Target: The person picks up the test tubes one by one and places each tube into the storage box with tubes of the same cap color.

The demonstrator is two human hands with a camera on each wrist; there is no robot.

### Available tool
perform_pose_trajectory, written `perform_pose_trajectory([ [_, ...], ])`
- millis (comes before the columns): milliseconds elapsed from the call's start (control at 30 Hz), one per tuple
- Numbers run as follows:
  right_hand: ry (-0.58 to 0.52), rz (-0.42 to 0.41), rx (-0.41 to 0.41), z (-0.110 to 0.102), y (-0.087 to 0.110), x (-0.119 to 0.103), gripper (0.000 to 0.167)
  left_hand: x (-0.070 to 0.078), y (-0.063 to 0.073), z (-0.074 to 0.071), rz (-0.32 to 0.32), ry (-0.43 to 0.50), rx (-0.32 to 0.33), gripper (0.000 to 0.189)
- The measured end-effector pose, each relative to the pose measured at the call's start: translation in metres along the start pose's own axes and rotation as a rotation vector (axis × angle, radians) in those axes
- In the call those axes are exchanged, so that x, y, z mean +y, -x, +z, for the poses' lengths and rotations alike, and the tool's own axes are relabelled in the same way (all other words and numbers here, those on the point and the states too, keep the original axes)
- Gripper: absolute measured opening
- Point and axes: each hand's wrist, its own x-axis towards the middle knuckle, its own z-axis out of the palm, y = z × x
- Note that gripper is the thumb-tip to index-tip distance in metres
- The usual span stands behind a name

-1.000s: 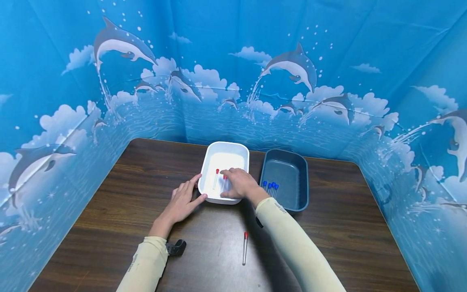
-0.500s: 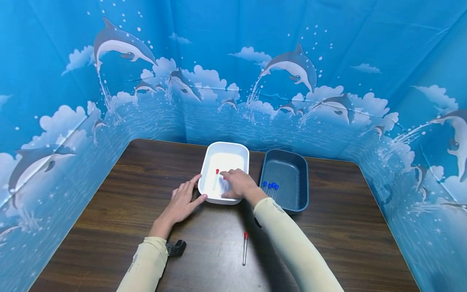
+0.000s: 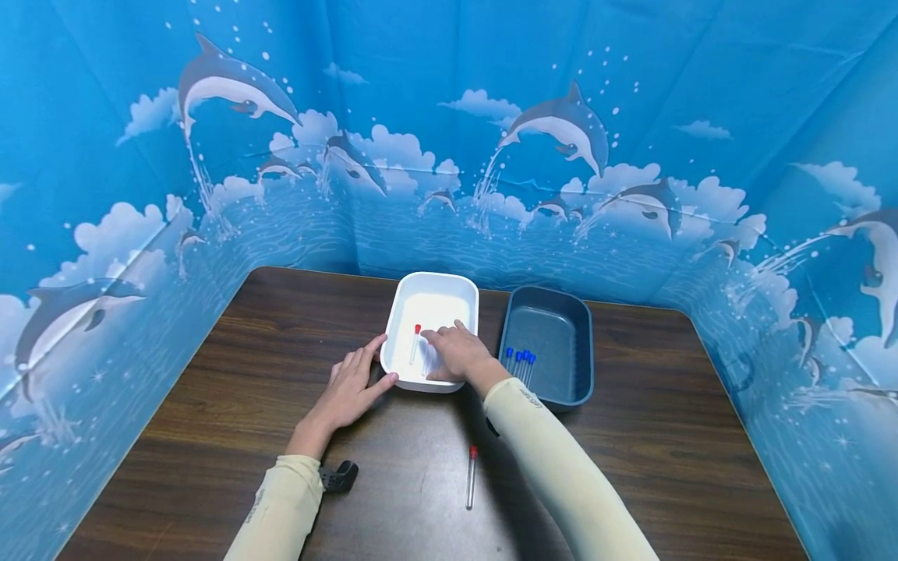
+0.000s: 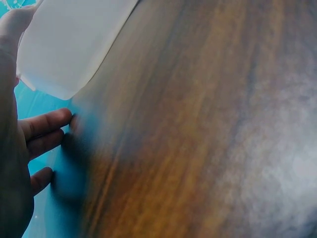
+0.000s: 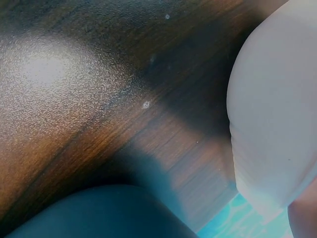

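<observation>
A white plastic tray [image 3: 429, 287] stands at the far middle of the table. My left hand [image 3: 351, 388] touches its near left corner with long fingers; the thumb lies at the front rim, and in the left wrist view several fingers [image 4: 47, 121] stick out beside the tray wall. Inside lies a clear test tube with a red cap [image 3: 417, 329]. My right hand [image 3: 459, 355] reaches into the tray over a second test tube [image 3: 426, 361], whose cap is hidden under the fingers. Whether the fingers pinch it is unclear. Another red-capped test tube [image 3: 471, 479] lies on the table nearer me.
A dark grey-blue tray [image 3: 561, 327] stands right of the white one, several blue-capped test tubes [image 3: 521, 356] in its left part. My right forearm passes close to its near left side. The brown wood-grain table [image 3: 645, 421] ends at a blue dolphin curtain [image 3: 421, 156].
My right hand has shifted slightly inside the white tray, and its fingers now cover the second tube's red cap, which showed before. My left hand and both trays have stayed put.
</observation>
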Motion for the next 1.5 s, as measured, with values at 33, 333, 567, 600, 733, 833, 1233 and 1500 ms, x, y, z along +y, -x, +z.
perform_pose_trajectory([
  [33,0.002,0.001,-0.001,-0.0001,-0.0002,0.0,0.078,-0.0003,-0.0002,0.0001,-0.004,0.002,-0.002,0.075],
  [333,0.016,0.0,0.0,0.0,-0.0011,0.0,0.079,-0.0016,-0.0008,0.0004,-0.008,0.009,-0.01,0.074],
  [567,0.024,0.012,-0.01,0.0013,-0.0007,-0.0009,0.079,-0.0011,0.0009,0.001,-0.01,-0.001,-0.011,0.074],
  [600,0.025,0.014,-0.01,0.0013,-0.0005,-0.001,0.079,-0.001,0.0011,0.001,-0.01,0.001,-0.011,0.074],
  [733,0.027,0.016,-0.009,0.0011,0.0001,-0.001,0.079,-0.0005,0.0013,0.001,-0.009,0.01,-0.011,0.074],
  [833,0.029,0.011,-0.007,0.0014,0.0004,-0.0006,0.079,-0.0002,0.0013,0.0011,-0.008,0.013,-0.012,0.074],
  [1233,0.014,-0.012,0.023,-0.0008,0.003,0.0035,0.077,-0.0009,0.0,0.0014,-0.016,0.012,-0.024,0.075],
  [1500,-0.027,0.017,0.039,-0.0047,0.0055,0.0067,0.079,-0.0009,-0.0005,-0.0005,-0.019,0.027,-0.032,0.075],
])
